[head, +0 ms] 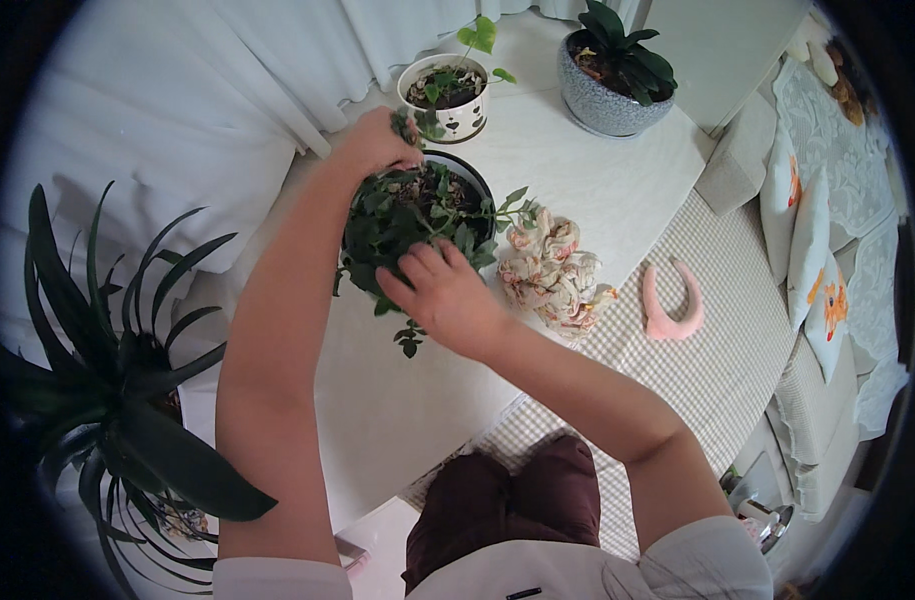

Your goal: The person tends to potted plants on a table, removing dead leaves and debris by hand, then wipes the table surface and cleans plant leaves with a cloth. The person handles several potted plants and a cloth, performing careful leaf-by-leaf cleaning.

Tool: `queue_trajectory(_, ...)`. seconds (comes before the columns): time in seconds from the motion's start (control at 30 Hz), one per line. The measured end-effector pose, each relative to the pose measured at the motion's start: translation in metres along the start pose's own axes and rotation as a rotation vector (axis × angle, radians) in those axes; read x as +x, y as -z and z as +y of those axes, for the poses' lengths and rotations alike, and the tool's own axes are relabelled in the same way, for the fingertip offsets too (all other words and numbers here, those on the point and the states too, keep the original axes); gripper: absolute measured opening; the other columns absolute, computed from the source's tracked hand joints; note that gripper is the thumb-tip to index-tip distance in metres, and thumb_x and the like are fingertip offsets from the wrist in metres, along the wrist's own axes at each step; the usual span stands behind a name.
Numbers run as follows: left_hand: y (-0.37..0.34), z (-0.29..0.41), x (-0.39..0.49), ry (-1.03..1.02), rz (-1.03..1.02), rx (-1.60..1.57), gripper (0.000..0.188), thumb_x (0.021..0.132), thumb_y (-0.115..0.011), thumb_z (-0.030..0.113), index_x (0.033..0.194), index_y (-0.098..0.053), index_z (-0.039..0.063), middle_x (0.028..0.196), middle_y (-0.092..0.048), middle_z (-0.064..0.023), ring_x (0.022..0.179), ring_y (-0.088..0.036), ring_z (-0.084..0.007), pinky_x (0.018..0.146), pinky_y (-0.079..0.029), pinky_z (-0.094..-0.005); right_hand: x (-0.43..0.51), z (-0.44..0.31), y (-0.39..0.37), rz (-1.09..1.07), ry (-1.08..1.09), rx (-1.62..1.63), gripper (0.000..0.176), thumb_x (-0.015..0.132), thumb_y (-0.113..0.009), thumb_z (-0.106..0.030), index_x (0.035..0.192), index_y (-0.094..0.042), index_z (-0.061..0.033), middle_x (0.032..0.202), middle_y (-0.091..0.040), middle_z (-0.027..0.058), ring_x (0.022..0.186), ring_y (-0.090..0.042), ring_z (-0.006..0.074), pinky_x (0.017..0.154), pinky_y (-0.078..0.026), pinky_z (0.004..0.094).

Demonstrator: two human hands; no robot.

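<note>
A leafy green trailing plant (386,217) grows in a dark-rimmed round pot (472,171) on the white table cover. My left hand (378,142) is curled at the pot's far left rim, with a leafy stem (405,127) showing from its fingers. Its fingertips are partly hidden. On the near side, my right hand (450,304) lies palm down against the foliage, its fingers apart and some fingertips among the leaves. Dark soil shows in the far half of the pot. One sprig hangs below the near leaves, and another reaches out to the right.
A crumpled floral cloth (562,277) lies right of the pot. Behind stand a white heart-patterned planter (457,120) and a speckled blue-grey planter (615,101). A pink headband (673,304) rests on the checked fabric (727,292). A large long-leaved plant (119,405) crowds the left.
</note>
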State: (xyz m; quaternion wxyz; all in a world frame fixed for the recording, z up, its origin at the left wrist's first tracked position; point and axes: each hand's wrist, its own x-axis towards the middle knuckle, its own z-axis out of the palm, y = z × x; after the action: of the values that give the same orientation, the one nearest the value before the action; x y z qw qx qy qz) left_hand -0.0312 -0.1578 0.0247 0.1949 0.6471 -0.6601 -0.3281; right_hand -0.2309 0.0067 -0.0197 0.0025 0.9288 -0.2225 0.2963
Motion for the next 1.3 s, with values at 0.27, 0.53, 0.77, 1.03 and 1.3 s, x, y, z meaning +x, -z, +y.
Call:
queue_trajectory(0.27, -0.016, -0.007, -0.008, -0.222, 0.162, 0.620, 0.027, 0.063, -0.080, 0.012, 0.087, -0.070, 0.007, 0.085, -0.070, -0.0177, 0.084, -0.067, -0.0371, 0.076, -0.053, -0.0451, -0.001, -0.006, 0.002, -0.032, -0.020, 0.060, 0.037, 0.082, -0.058, -0.015, 0.119, -0.060, -0.0072, 0.105, -0.056, 0.0112, 0.113, -0.051, 0.0292, 0.103, -0.039, 0.0495)
queue_trajectory(0.53, -0.062, 0.048, -0.028, -0.044, 0.172, -0.314, 0.016, 0.071, -0.075, 0.002, 0.083, -0.066, 0.005, 0.073, -0.067, -0.0082, 0.071, -0.066, -0.0228, 0.063, -0.052, -0.0357, -0.005, 0.003, 0.002, -0.001, -0.072, 0.112, 0.035, 0.081, -0.058, -0.014, 0.115, -0.063, -0.0069, 0.102, -0.056, 0.0103, 0.109, -0.052, 0.0293, 0.102, -0.040, 0.0468)
queue_trajectory(0.77, -0.070, -0.018, -0.034, -0.001, 0.396, -0.355, 0.018, 0.073, -0.075, 0.003, 0.088, -0.065, 0.003, 0.081, -0.068, -0.0083, 0.073, -0.066, -0.0217, 0.068, -0.051, -0.0337, -0.011, 0.008, 0.002, -0.033, -0.058, 0.117, 0.035, 0.080, -0.058, -0.013, 0.115, -0.063, -0.0065, 0.102, -0.056, 0.0100, 0.109, -0.051, 0.0289, 0.101, -0.039, 0.0465)
queue_trajectory(1.03, -0.059, -0.043, -0.025, -0.052, 0.477, 0.452, 0.021, 0.070, -0.075, 0.007, 0.090, -0.067, 0.003, 0.086, -0.068, -0.0214, 0.086, -0.064, -0.0429, 0.077, -0.050, -0.0483, -0.007, 0.006, 0.004, -0.008, -0.055, 0.128, 0.036, 0.080, -0.059, -0.012, 0.115, -0.062, -0.0052, 0.104, -0.056, 0.0103, 0.112, -0.051, 0.0290, 0.102, -0.039, 0.0456)
queue_trajectory(1.3, -0.071, -0.040, -0.030, -0.135, 0.492, 0.509, 0.026, 0.067, -0.078, 0.007, 0.091, -0.069, 0.005, 0.087, -0.067, -0.0219, 0.088, -0.064, -0.0417, 0.079, -0.050, -0.0485, -0.011, 0.006, 0.003, -0.032, -0.051, 0.137, 0.030, 0.079, -0.060, -0.013, 0.109, -0.062, -0.0049, 0.103, -0.056, 0.0102, 0.113, -0.052, 0.0292, 0.104, -0.038, 0.0467)
